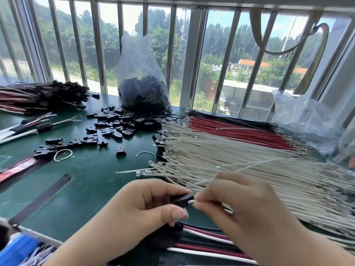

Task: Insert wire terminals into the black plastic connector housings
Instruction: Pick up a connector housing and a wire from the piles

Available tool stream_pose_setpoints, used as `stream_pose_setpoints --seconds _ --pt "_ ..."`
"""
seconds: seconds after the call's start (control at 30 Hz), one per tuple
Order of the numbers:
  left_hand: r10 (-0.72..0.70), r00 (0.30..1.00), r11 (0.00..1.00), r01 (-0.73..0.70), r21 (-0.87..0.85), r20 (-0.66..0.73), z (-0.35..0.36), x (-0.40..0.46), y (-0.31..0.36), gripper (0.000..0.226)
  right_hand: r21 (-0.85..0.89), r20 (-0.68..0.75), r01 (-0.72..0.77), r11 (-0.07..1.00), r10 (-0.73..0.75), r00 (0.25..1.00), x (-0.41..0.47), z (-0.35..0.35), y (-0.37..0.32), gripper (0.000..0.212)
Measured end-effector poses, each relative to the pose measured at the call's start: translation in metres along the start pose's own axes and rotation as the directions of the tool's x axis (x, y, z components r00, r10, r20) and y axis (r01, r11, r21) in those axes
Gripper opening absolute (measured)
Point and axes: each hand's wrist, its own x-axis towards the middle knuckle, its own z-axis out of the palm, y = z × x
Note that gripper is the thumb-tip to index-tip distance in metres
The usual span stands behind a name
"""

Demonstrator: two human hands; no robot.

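My left hand [146, 204] pinches a black connector housing [182, 199] between thumb and fingers, low in the middle. My right hand [238, 206] pinches a white wire [247, 167] at its tip, right at the housing's open end; the wire trails up and to the right. Whether the terminal is inside the housing is hidden by my fingers. Loose black housings [113, 125] lie scattered on the green table [92, 181]. A wide fan of white wires [221, 156], red wires [230, 129] and black wires [221, 116] with metal terminals lies at the right.
A clear bag of black housings [142, 93] stands at the back by the window bars. Finished harnesses [38, 96] are piled at the far left, thicker cables [28, 127] below them. Assembled red, white and black wires [201, 244] lie under my hands. Crumpled plastic [307, 123] sits at the right.
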Motion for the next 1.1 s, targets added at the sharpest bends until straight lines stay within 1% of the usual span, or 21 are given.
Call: stream_pose_setpoints --seconds 0.07,0.1,0.13,0.2,0.27,0.37,0.47,0.53,0.63,0.7,0.8,0.9,0.97,1.03,1.1 --pt "0.023 0.997 1.000 -0.024 -0.003 -0.073 0.002 0.001 -0.002 0.034 0.102 0.058 -0.161 0.982 0.156 0.986 0.002 0.000 0.000 0.025" --pt "0.036 0.993 0.999 -0.035 0.010 -0.112 0.003 0.000 -0.003 0.034 0.134 0.100 -0.214 0.968 0.201 0.974 0.002 0.000 0.001 0.027" --pt "0.041 0.988 0.999 -0.039 0.020 -0.146 0.004 0.000 -0.003 0.034 0.164 0.141 -0.247 0.955 0.225 0.964 0.002 -0.001 0.002 0.023" --pt "0.041 0.984 0.999 -0.037 0.022 -0.175 0.004 -0.001 -0.002 0.033 0.213 0.194 -0.274 0.938 0.234 0.953 0.002 -0.003 0.005 0.006" --pt "0.031 0.990 0.999 -0.032 -0.008 -0.141 0.003 -0.002 0.001 0.031 0.205 0.205 -0.271 0.941 0.229 0.952 0.002 -0.006 0.006 0.018" --pt "0.019 0.995 0.999 -0.022 -0.031 -0.094 0.002 -0.004 0.006 0.028 0.177 0.212 -0.270 0.946 0.232 0.949 0.003 -0.006 0.004 0.013" --pt "-0.004 0.990 0.998 -0.005 -0.061 -0.142 0.003 0.000 0.005 0.027 0.143 0.174 -0.238 0.961 0.212 0.962 0.002 -0.003 0.005 0.012" --pt "-0.021 0.990 0.999 0.017 -0.035 -0.142 0.005 0.003 0.004 0.031 0.071 0.145 -0.195 0.978 0.184 0.972 0.000 -0.001 0.004 0.010" --pt "-0.055 0.993 0.998 0.058 0.031 -0.105 0.001 0.005 0.000 0.026 0.001 0.123 -0.135 0.991 0.134 0.983 -0.001 0.002 0.000 0.014" --pt "-0.080 0.993 0.996 0.083 0.033 -0.087 -0.002 0.006 -0.002 0.023 0.015 0.112 -0.114 0.993 0.111 0.987 -0.001 0.004 0.000 0.015" --pt "-0.100 0.992 0.993 0.104 0.052 -0.079 -0.004 0.010 -0.008 0.028 0.029 0.119 -0.106 0.994 0.101 0.988 0.001 0.005 0.002 0.015" --pt "-0.094 0.994 0.991 0.099 0.094 -0.058 -0.003 0.010 -0.010 0.031 0.005 0.196 -0.081 0.997 0.078 0.977 -0.001 0.008 0.002 0.011" --pt "-0.079 0.996 0.991 0.083 0.104 -0.044 -0.005 0.010 -0.010 0.031 0.054 0.227 -0.097 0.994 0.082 0.971 -0.003 0.009 0.002 0.012" --pt "-0.070 0.996 0.992 0.076 0.105 -0.062 -0.006 0.011 -0.011 0.031 0.123 0.203 -0.110 0.986 0.084 0.976 -0.003 0.011 0.002 0.011" --pt "-0.068 0.995 0.992 0.076 0.106 -0.075 -0.004 0.011 -0.009 0.032 0.109 0.155 -0.108 0.988 0.090 0.984 -0.002 0.011 -0.005 0.008"
